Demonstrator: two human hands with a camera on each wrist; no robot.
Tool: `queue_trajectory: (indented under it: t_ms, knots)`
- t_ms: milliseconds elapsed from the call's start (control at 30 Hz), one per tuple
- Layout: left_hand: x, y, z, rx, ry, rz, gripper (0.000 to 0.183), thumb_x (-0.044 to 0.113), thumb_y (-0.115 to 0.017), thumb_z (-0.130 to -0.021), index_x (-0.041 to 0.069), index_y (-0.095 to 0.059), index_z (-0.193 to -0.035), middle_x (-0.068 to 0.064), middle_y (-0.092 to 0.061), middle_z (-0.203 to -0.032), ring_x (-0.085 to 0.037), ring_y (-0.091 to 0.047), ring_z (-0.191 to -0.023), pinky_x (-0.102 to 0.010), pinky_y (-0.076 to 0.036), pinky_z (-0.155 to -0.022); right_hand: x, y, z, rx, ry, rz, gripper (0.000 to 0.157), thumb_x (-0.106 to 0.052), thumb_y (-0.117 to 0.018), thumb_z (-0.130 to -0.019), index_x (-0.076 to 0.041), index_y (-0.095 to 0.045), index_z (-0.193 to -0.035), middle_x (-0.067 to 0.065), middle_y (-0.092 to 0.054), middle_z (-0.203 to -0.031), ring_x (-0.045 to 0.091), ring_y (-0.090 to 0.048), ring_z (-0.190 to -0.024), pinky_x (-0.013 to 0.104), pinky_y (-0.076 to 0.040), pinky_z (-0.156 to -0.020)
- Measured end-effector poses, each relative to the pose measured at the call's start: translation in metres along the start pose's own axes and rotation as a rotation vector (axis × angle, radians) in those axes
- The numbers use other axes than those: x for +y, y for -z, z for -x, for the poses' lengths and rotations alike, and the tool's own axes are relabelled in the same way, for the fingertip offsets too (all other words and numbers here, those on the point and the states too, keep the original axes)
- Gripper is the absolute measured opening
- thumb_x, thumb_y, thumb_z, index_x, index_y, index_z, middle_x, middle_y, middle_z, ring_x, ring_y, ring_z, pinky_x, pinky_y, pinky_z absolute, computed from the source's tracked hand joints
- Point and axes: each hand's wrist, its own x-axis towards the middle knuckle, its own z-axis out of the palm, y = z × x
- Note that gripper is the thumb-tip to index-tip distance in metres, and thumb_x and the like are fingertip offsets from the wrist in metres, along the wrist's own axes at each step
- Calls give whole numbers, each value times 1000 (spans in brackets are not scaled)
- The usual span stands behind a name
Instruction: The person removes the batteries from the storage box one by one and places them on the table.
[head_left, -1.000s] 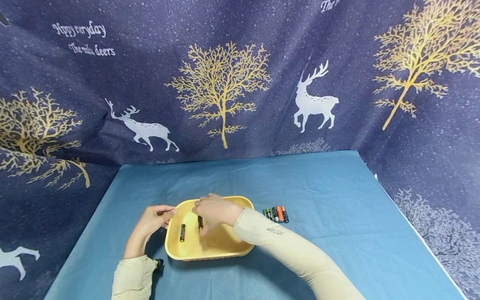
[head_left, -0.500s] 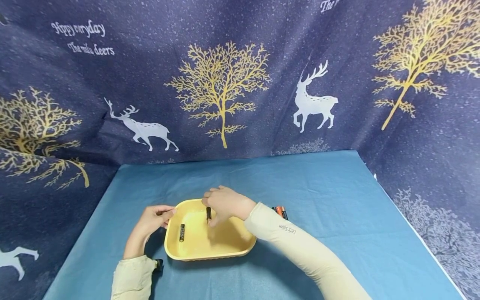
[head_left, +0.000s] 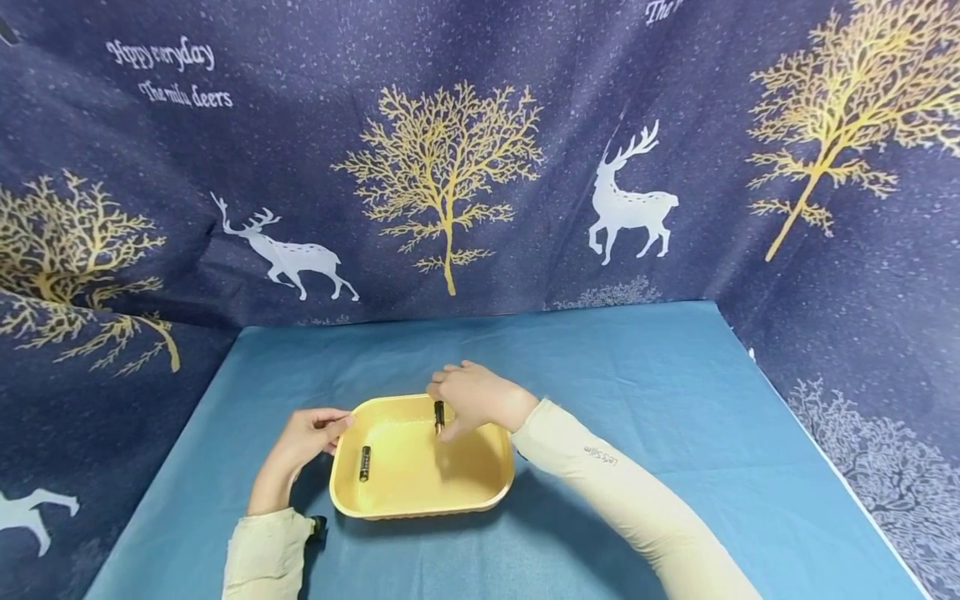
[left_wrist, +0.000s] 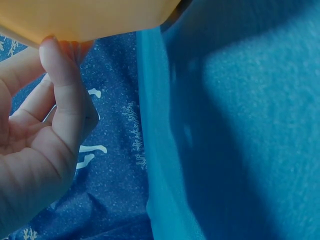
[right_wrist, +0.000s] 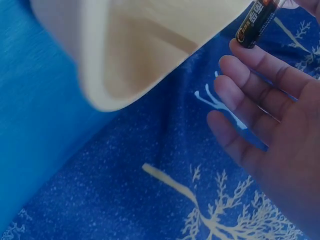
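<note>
A yellow plastic basin [head_left: 405,492] stands on the table, and one black battery [head_left: 364,463] lies inside it near the left end. My left hand [head_left: 306,437] holds the basin's left rim, thumb and fingers pinching the edge in the left wrist view [left_wrist: 62,90]. Over the back of the basin, my right hand [head_left: 480,396] grips a second battery [head_left: 439,417], black with a copper end, between thumb and index finger. In the right wrist view this battery [right_wrist: 254,25] shows pale lettering, and the other fingers spread apart beside the basin's rim [right_wrist: 100,95].
Blue cloth [head_left: 645,375] covers the table. A dark curtain [head_left: 480,50] printed with trees and deer hangs behind and at the sides. My right sleeve [head_left: 615,467] crosses the table's front right. A small black device [head_left: 318,532] sits at my left wrist.
My right hand has moved right and back with the battery, from low inside the basin to above its back rim. The right sleeve now hides the row of batteries. The left hand stays put.
</note>
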Motion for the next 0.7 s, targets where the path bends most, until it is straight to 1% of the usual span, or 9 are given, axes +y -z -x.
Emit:
queue_trajectory:
  t_ms: [100,200,367,433,567,700]
  knots:
    - [0,0,0,4,5,4,32,14,-63,-94,-11,-64,-115,-12,-70,-85,-19,-65,-64,-35,-58,-61,4,1,4,2,-6,-9,58,-50,-71,-79,-13,-62,-124,-1,-60,-117,20,-53,-113,44,-41,-102]
    - [-1,0,-1,1,5,7,33,15,-63,-94,-11,-64,-115,-11,-69,-85,-19,-65,-64,-34,-57,-60,9,1,7,-9,-20,-34,58,-49,-72,-79,-12,-62,-123,0,-60,-118,22,-52,-116,47,-38,-105]
    - [-1,0,-1,1,3,11,32,14,-63,-94,-11,-64,-115,-11,-69,-84,-19,-64,-63,-33,-57,-59,16,1,13,-21,-46,-44,60,-52,-71,-80,-12,-62,-124,1,-60,-119,23,-52,-117,49,-36,-108]
    - [-1,0,-1,2,2,14,32,14,-63,-94,-11,-64,-115,-11,-70,-85,-19,-64,-63,-33,-57,-59,18,1,17,-15,-56,-45,59,-52,-71,-80,-12,-63,-123,0,-60,-118,23,-53,-115,49,-36,-107]
    - [-2,0,-1,0,-2,18,31,13,-63,-94,-11,-64,-114,-11,-69,-84,-19,-64,-63,-35,-57,-60,24,0,25,8,-74,-68,54,-50,-74,-79,-13,-65,-117,0,-60,-112,21,-53,-110,48,-38,-105]
    - [-1,0,-1,-6,-11,14,31,13,-62,-94,-12,-64,-114,-11,-69,-84,-19,-64,-63,-35,-57,-60,30,-1,33,19,-83,-88,52,-49,-75,-78,-13,-64,-114,0,-60,-110,23,-54,-112,50,-38,-105]
